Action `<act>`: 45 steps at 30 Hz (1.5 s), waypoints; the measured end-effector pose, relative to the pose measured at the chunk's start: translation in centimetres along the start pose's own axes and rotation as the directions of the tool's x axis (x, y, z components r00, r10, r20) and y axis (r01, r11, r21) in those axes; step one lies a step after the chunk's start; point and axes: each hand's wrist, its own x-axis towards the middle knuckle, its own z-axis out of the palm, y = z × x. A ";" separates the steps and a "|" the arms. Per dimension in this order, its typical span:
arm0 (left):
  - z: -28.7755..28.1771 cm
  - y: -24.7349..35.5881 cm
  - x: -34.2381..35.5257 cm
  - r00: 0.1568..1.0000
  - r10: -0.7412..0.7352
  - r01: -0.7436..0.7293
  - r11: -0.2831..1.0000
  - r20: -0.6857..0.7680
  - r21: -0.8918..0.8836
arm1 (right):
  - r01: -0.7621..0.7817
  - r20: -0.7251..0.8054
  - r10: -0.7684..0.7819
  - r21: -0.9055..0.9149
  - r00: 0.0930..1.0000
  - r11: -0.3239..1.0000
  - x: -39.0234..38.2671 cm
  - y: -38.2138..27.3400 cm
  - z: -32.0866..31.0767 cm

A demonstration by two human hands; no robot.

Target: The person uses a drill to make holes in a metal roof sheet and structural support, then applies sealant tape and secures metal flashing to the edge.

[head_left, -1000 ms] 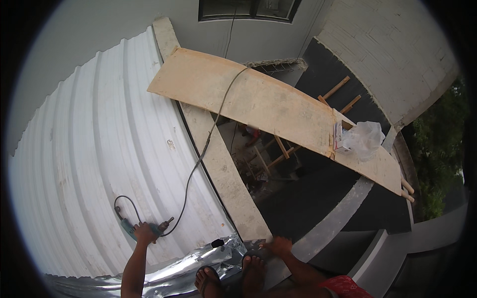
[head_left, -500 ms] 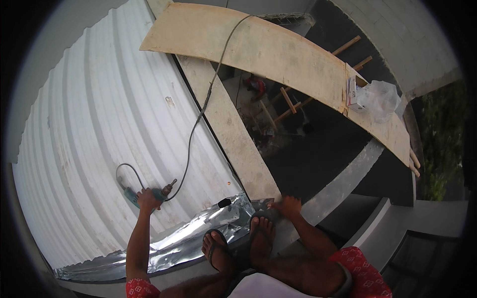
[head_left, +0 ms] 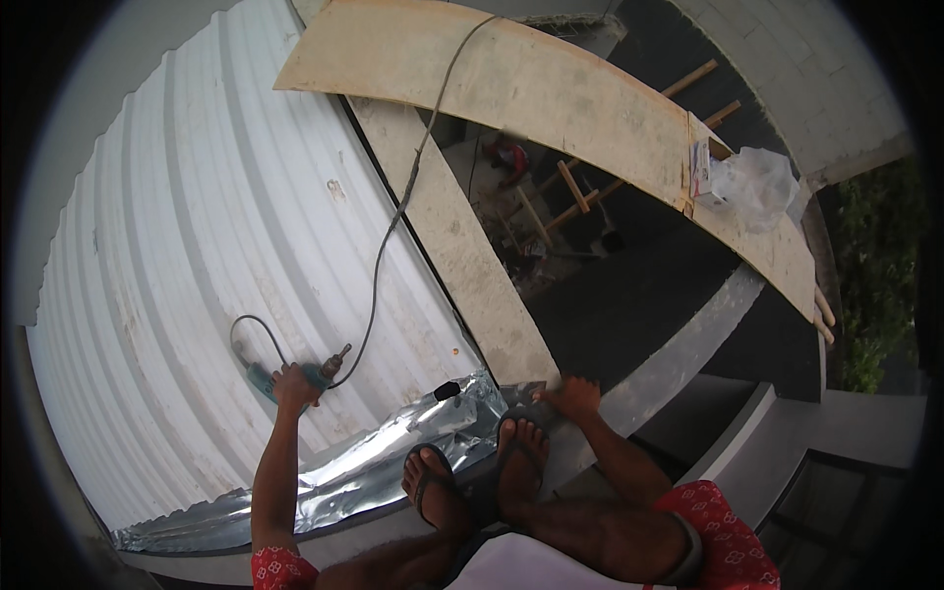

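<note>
On the white corrugated roof sheet (head_left: 197, 246), my left hand (head_left: 292, 386) is closed round a teal power drill (head_left: 317, 376). The drill lies on its side, its chuck pointing up and to the right. My right hand (head_left: 573, 397) grips the edge of the concrete ledge (head_left: 639, 401), thumb on top; its other fingers bend over the edge and are partly hidden. Shiny silver foil (head_left: 383, 454) runs along the sheet's lower edge, in front of my sandalled feet. A small black piece (head_left: 446, 390) rests on the foil.
A dark cord (head_left: 398, 211) crosses from the drill over a concrete beam (head_left: 447, 226) to a plywood board (head_left: 511, 79). A box (head_left: 703, 175) and a clear plastic bag (head_left: 755, 187) sit on the board. Beyond the ledge is a deep drop, with another person (head_left: 506, 160) and timber below.
The view has shifted slightly. My left hand stays on the drill and my right hand stays on the ledge; the person below has moved a little.
</note>
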 end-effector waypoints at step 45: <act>1.1 0.7 -1.3 0.986 -0.076 0.058 0.991 -0.146 -0.120 | 0.044 -0.099 -0.044 0.005 0.994 0.999 -0.1 0.1 0.6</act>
